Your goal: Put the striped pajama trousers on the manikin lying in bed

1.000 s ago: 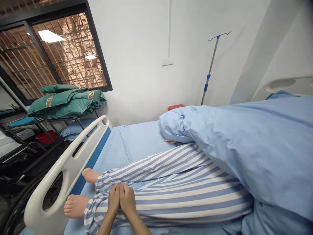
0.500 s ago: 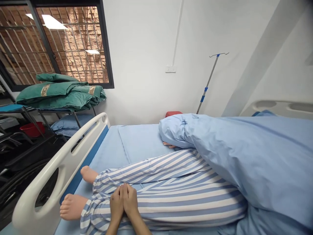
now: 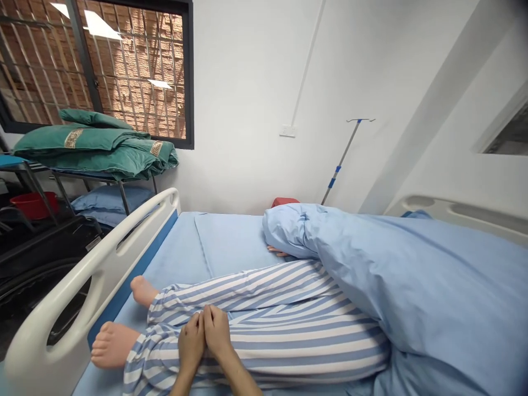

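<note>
Resting side by side on the near shin, the left hand (image 3: 191,347) and the right hand (image 3: 216,331) of the person wearing the head camera press together along the fingers, at about 6 o'clock in the head view. Neither grip is closed on anything: both hands lie flat and open against the striped pyjama trousers (image 3: 264,335) of a lying figure. Its near bare foot (image 3: 112,345) sits at 8 o'clock and its far bare foot (image 3: 143,291) just beyond, both close to the white bed side rail (image 3: 99,269). The step in hand looks like contact only, with nothing lifted or pulled, and any move on the leg from here would call for the hands to part and the fingers to wrap round it. The legs lie on a blue mattress (image 3: 173,258) and run under a pale blue duvet (image 3: 412,291) at 3 o'clock, with the figure's fingertips (image 3: 276,251) showing at its edge. Green quilts (image 3: 91,148) are stacked on a rack at 10 o'clock, a red bucket (image 3: 33,204) stands at 9 o'clock and an IV pole (image 3: 342,157) at 1 o'clock. Against the frame a second earlier, the view has swung more level and the window (image 3: 136,71) has ridden toward 11 o'clock, while the hands sit almost where they were on the shin.
</note>
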Demonstrator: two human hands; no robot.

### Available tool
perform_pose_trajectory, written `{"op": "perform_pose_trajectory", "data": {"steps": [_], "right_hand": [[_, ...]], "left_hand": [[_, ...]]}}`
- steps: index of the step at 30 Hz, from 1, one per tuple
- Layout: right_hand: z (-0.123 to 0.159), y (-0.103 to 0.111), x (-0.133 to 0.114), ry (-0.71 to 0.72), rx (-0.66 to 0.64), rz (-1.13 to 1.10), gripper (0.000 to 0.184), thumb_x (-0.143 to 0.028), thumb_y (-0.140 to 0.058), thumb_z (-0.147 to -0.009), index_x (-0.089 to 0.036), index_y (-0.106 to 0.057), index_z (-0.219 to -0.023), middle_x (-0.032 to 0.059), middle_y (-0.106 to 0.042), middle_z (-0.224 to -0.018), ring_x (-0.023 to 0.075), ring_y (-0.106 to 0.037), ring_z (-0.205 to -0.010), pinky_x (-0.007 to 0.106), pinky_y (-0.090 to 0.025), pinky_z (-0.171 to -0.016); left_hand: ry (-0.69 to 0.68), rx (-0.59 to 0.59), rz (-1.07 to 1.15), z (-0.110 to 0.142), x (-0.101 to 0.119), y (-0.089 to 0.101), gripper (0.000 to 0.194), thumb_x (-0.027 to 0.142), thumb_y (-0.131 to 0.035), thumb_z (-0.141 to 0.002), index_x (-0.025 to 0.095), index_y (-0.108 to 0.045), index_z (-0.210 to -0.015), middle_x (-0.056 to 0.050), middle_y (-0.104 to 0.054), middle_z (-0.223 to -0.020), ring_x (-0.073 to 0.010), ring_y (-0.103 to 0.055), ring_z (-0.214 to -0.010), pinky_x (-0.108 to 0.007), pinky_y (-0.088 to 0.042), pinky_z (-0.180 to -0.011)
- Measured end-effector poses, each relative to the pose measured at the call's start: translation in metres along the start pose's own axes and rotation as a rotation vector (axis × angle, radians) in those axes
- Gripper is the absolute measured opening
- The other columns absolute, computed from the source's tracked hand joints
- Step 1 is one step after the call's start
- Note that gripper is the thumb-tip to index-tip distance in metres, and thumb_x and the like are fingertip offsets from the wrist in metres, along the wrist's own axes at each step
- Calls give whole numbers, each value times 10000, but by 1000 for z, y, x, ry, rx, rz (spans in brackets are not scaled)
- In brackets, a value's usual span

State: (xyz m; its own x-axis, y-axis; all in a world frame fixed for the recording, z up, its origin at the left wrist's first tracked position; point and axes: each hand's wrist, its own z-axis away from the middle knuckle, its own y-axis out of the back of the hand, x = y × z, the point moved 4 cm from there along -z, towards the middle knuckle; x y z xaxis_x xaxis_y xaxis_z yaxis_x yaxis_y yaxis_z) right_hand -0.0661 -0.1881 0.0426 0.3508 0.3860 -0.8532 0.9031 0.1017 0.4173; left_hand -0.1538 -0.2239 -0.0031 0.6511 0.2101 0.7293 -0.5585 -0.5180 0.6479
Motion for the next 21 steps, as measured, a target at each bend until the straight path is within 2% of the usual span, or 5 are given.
{"op": "perform_pose_trajectory", "data": {"steps": [5, 11, 14, 17, 21], "right_hand": [[-4, 19, -21, 85, 10, -3, 451, -363, -324, -918, -176, -481, -538, -22, -464, -484, 103, -395, -472, 238, -210, -486], [21, 0, 18, 52, 34, 171, 405, -321, -326, -922, -184, -550, -614, 23, -579, -543, 130, -490, -493, 268, -186, -495], [25, -4, 25, 26, 49, 213, 403, -324, -320, -926, -187, -565, -638, 40, -610, -575, 144, -524, -523, 272, -186, -503], [23, -1, 23, 18, 40, 168, 413, -337, -320, -925, -185, -563, -629, 44, -616, -583, 148, -537, -538, 265, -199, -505], [19, 3, 24, -29, 52, 65, 425, -339, -310, -921, -180, -559, -616, 41, -606, -579, 146, -531, -538, 253, -230, -508]], "left_hand": [[4, -58, -30, 1, 4, 1, 330, 351, -327, -834, 216, -607, -723, -46, -660, -712, -175, -596, -652, -249, -387, -595], [-110, -13, -194, 0, -9, -10, 266, 286, -397, -775, 205, -646, -818, -94, -677, -925, -217, -612, -836, -283, -429, -714], [-123, -2, -240, -1, -15, -13, 273, 264, -409, -740, 204, -656, -839, -110, -664, -1007, -240, -604, -889, -310, -437, -748], [-83, -25, -144, -1, -12, -12, 281, 309, -388, -762, 205, -643, -814, -97, -677, -913, -229, -610, -798, -314, -436, -712], [-9, -62, 111, -3, 8, -3, 303, 391, -373, -789, 198, -576, -674, -50, -635, -693, -191, -570, -670, -290, -414, -652]]}}
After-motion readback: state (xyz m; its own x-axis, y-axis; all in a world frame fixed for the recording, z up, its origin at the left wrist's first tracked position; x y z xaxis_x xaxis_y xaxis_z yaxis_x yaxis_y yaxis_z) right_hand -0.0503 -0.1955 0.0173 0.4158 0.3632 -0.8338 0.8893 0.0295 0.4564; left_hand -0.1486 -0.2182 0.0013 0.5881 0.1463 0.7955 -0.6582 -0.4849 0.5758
